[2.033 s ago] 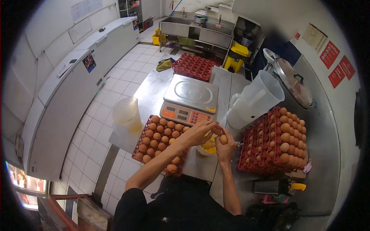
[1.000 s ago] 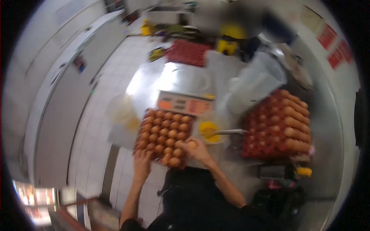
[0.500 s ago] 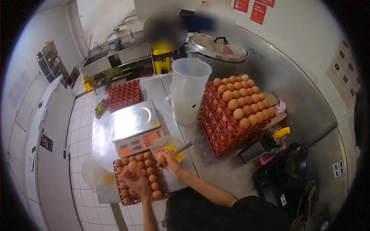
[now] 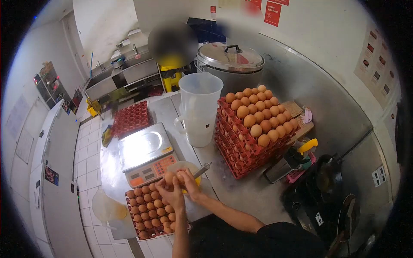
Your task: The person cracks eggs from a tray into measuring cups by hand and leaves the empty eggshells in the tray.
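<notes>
My left hand is closed on a brown egg, held up above the near edge of the scale. Close against it, my right hand is closed around another egg, partly covered by its fingers. Just beyond the hands sits a clear bowl with yellow egg in it, mostly hidden by my right hand. A metal handle leans out of this bowl; its lower end is hidden. Below and left of my hands lies a red tray filled with brown eggs.
An orange-and-silver scale stands beyond the egg tray. A tall clear pitcher and stacked egg trays stand farther right. At left is a plastic jug; an empty red tray lies behind. A lidded pot stands at the back.
My left hand has come up from the egg tray and rightward, bringing an egg to the one in my right hand. My right hand has stayed near the bowl. The view has shifted slightly.
</notes>
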`<state>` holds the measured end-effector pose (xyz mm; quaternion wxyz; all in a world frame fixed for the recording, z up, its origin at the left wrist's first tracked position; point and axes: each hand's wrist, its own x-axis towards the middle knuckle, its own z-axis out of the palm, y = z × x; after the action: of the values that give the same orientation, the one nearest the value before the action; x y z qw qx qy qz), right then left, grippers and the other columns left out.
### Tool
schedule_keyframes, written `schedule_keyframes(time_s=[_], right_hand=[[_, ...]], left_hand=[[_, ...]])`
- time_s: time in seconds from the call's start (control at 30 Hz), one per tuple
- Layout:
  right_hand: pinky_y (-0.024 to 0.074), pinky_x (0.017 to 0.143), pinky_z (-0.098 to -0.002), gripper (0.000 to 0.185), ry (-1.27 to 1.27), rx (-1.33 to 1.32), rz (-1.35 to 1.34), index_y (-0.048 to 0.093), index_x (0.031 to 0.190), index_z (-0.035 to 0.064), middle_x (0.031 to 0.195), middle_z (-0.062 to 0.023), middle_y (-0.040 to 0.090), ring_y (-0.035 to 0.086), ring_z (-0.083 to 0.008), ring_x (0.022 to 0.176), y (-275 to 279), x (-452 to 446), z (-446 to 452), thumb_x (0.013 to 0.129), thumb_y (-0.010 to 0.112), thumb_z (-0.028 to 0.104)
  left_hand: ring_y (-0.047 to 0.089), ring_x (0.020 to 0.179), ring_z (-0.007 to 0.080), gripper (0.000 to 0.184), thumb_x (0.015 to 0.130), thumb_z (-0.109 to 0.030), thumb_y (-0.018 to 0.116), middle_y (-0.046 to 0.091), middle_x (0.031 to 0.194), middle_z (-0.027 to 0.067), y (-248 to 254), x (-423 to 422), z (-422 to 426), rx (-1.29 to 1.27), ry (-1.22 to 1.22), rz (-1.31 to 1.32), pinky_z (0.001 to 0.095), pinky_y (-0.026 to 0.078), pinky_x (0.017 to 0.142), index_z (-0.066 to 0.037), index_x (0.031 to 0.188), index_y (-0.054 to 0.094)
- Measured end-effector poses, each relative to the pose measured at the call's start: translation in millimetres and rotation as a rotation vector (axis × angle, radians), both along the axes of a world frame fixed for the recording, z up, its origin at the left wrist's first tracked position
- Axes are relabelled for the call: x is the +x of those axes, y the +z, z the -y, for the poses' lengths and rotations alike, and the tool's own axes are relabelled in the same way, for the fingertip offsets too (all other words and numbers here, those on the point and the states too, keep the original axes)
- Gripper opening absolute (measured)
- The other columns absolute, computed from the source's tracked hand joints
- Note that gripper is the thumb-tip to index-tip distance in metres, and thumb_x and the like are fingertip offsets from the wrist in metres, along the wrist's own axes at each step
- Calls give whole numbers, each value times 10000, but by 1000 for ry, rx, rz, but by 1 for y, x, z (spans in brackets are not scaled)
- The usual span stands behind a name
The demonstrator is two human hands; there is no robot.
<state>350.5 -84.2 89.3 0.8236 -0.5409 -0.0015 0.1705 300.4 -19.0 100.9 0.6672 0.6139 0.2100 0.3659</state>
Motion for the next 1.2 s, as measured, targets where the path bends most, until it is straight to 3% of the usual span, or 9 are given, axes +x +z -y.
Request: schedule_keyframes(time_s=[0.23, 0.33, 0.4, 0.47, 0.63, 0.83, 0.9, 1.03, 1.2], right_hand=[[535, 815, -318, 372, 49, 62, -250, 424, 1342, 144, 1083, -35, 548, 581, -153, 1004, 14, 4, 16, 1031, 517, 325], [531, 876, -310, 449, 289, -109, 6, 461, 1399, 133, 1128, -51, 592, 598, -157, 1063, 0, 17, 26, 1003, 601, 292], [516, 936, -312, 524, 360, -430, 592, 513, 1432, 111, 1223, -82, 634, 604, -161, 1121, -1, 24, 32, 961, 693, 256], [501, 982, -319, 534, 380, -458, 565, 585, 1400, 83, 1301, -101, 642, 607, -173, 1153, 22, 23, 40, 921, 761, 243], [539, 919, -334, 513, 363, -536, 712, 618, 1366, 38, 1101, -84, 717, 661, -174, 998, 28, 26, 41, 929, 765, 264], [534, 725, -310, 384, 373, -358, 193, 581, 1302, 54, 986, -88, 684, 630, -137, 824, 26, 17, 40, 984, 683, 243], [516, 686, -291, 343, 349, 306, -248, 548, 1250, 61, 1021, -77, 640, 614, -153, 798, 27, 12, 38, 1019, 615, 306], [519, 684, -282, 347, 388, 338, -247, 546, 1229, 59, 1092, -79, 612, 614, -157, 813, 23, 17, 38, 1056, 540, 361], [554, 765, -314, 328, 398, -154, 75, 522, 1272, 35, 1071, -87, 648, 647, -156, 930, 34, 23, 44, 1071, 560, 291]], left_hand=[[636, 1075, 208, 480, 978, -207, 722, 587, 1209, 139, 11, -4, -18, 115, -143, -85, 316, 539, 913, 6, 1311, 450], [666, 1051, 210, 476, 1012, -270, 676, 617, 1214, 151, 27, -8, -31, 64, -197, -56, 315, 574, 863, 7, 1350, 490], [640, 1049, 176, 339, 1011, -195, 678, 659, 1154, 109, 32, -12, -52, -1, -485, -235, 297, 537, 884, 11, 1254, 562], [649, 1004, 159, 348, 1007, -213, 686, 676, 1143, 104, 18, -6, -65, 38, -506, -210, 291, 546, 849, 9, 1261, 601], [655, 952, 127, 464, 977, -205, 720, 670, 1195, 119, 19, -5, -83, 288, -654, -200, 267, 559, 796, 8, 1358, 563], [648, 1118, 230, 565, 967, -231, 732, 598, 1322, 158, 35, -3, -85, 37, -836, -244, 344, 580, 907, -45, 1447, 497], [645, 1059, 190, 561, 933, -171, 739, 594, 1276, 166, 19, 1, -79, -208, -718, -109, 296, 573, 851, -2, 1415, 508], [624, 1114, 216, 554, 915, -132, 736, 555, 1296, 189, 7, 1, -69, -437, -604, -118, 312, 569, 882, -13, 1405, 507], [651, 1117, 224, 484, 912, -186, 747, 654, 1234, 173, 37, -4, -61, 431, -658, -136, 346, 567, 915, -21, 1324, 556]])
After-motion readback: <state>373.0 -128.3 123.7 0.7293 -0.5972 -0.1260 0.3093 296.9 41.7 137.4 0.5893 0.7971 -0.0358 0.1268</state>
